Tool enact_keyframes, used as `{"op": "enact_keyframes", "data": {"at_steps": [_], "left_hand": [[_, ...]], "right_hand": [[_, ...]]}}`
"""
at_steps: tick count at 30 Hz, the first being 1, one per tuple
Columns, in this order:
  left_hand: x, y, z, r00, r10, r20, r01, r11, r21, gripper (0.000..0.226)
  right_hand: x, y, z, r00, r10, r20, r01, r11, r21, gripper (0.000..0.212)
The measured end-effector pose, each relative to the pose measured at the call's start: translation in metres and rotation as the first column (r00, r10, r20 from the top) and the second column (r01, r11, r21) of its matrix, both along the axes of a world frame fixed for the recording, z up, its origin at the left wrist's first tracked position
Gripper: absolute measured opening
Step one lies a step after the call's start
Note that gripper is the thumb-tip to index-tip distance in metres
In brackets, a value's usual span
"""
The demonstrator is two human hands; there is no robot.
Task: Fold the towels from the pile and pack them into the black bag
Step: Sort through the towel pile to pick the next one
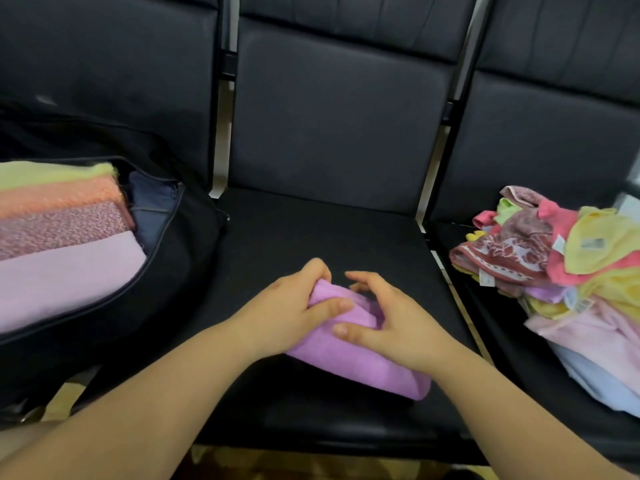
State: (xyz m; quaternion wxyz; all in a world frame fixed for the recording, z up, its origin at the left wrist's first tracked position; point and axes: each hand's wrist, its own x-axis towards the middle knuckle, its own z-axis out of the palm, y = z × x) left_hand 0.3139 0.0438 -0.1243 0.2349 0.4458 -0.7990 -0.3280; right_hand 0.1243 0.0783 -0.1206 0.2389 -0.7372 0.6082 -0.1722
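Black padded seats fill my view, three in a row, and I am working over the middle one. At nine o'clock the black bag lies unzipped on the left seat, its mouth facing me. Inside it I count four folded towels lying side by side: yellow-green farthest from me, then orange, then a speckled maroon, then pale lilac nearest. A dark blue lining shows just beside them at the bag's right end.

At three o'clock the pile sits heaped on the right seat, unfolded and tangled: yellow, pink, a maroon patterned piece on its left side, pale pink and light blue towards the bottom. Small white tags stick out here and there.

At six o'clock, on the middle seat, is the purple towel, folded into a thick bundle that runs from the seat's centre down towards five o'clock. It is well apart from both bag and pile.

My left hand grips the bundle's far end, fingers curled over the top and thumb lying across the cloth. My right hand rests on the towel just beside it, fingers bent and loosely spread, thumb pressed flat on the fabric; whether those fingers actually pinch cloth I cannot tell
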Motion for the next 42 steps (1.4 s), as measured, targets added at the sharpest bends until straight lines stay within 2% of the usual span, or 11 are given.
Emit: {"op": "enact_keyframes", "data": {"at_steps": [3,8,12,16,22,24,26,31,34,38,42], "left_hand": [[0.016,0.003,0.016,0.998,0.048,-0.044,-0.052,0.995,-0.09,0.024],[0.067,-0.011,0.034,0.949,0.283,-0.139,-0.303,0.942,-0.146,0.031],[0.111,-0.01,0.046,0.902,0.355,-0.245,-0.398,0.904,-0.157,0.032],[0.155,-0.005,0.054,0.817,0.467,-0.338,-0.529,0.841,-0.117,0.031],[0.208,-0.011,0.05,0.575,0.708,-0.41,-0.72,0.676,0.155,0.027],[0.227,-0.015,0.046,0.473,0.773,-0.423,-0.709,0.619,0.337,0.031],[0.242,-0.018,0.04,0.432,0.799,-0.418,-0.678,0.593,0.434,0.041],[0.25,-0.02,0.03,0.488,0.789,-0.373,-0.692,0.61,0.386,0.038],[0.249,-0.02,0.032,0.57,0.69,-0.445,-0.65,0.711,0.269,0.023],[0.247,-0.019,0.04,0.662,0.524,-0.536,-0.541,0.829,0.141,0.016],[0.249,-0.024,0.044,0.613,0.578,-0.539,-0.611,0.779,0.14,0.015]], "right_hand": [[0.019,-0.005,0.002,0.999,0.04,0.018,-0.04,0.999,-0.033,0.068],[0.051,-0.024,0.018,0.995,0.1,-0.002,-0.1,0.995,0.001,0.033],[0.084,-0.048,0.048,0.982,0.172,0.08,-0.185,0.961,0.204,0.044],[0.12,-0.069,0.073,0.957,0.247,0.154,-0.28,0.926,0.252,0.056],[0.184,-0.098,0.079,0.947,0.313,0.076,-0.322,0.926,0.195,0.03],[0.204,-0.107,0.077,0.944,0.328,0.042,-0.33,0.926,0.183,0.024],[0.221,-0.113,0.075,0.936,0.353,0.012,-0.349,0.918,0.191,0.025],[0.248,-0.127,0.068,0.88,0.452,-0.148,-0.404,0.874,0.268,0.037],[0.257,-0.133,0.072,0.855,0.489,-0.173,-0.417,0.847,0.331,0.069],[0.271,-0.139,0.076,0.858,0.513,0.039,-0.478,0.767,0.429,0.073],[0.276,-0.138,0.08,0.85,0.507,0.144,-0.51,0.724,0.464,0.056]]}}
